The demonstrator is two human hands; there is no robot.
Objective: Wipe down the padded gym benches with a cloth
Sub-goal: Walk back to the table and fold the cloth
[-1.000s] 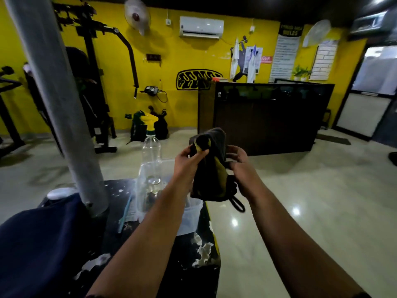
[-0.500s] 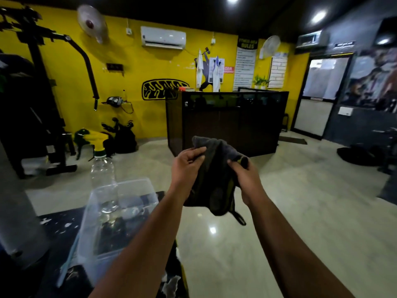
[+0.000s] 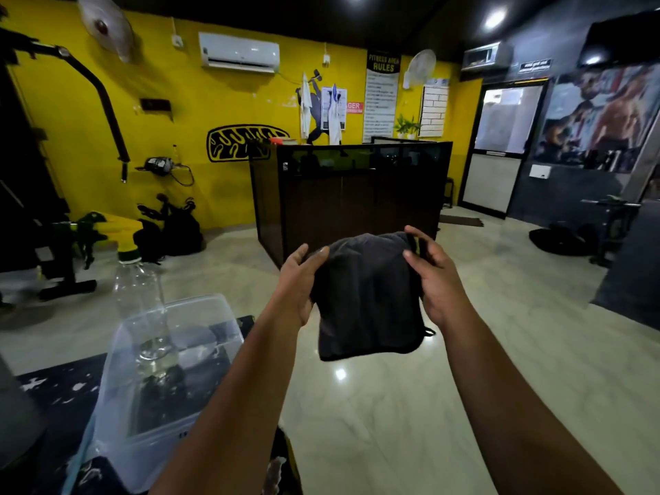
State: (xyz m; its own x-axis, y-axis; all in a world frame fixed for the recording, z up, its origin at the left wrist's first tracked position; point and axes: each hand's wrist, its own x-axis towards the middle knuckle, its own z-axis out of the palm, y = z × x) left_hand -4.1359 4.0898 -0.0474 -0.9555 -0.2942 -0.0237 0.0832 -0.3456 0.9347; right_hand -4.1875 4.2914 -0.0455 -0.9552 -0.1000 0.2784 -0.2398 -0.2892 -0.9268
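A dark grey cloth (image 3: pixel 368 301) hangs spread in front of me at chest height over the floor. My left hand (image 3: pixel 298 280) pinches its upper left edge. At the upper right edge my right hand (image 3: pixel 434 276) grips it with thumb and fingers. The cloth is folded into a rough square, and a thin loop dangles at its lower right corner. A black padded surface with worn white patches (image 3: pixel 60 391) lies at the lower left, partly under a tub.
A clear plastic tub (image 3: pixel 168 384) sits on the black surface at lower left, with a spray bottle (image 3: pixel 137 280) with a yellow cap beside it. A dark reception desk (image 3: pixel 350 198) stands ahead. Gym machines (image 3: pixel 53 209) line the left wall. Glossy tiled floor (image 3: pixel 410 405) stretches right.
My hands have pulled apart and spread the bunched cloth into a flatter square. The view has swung right, so the tub and bottle sit further left.
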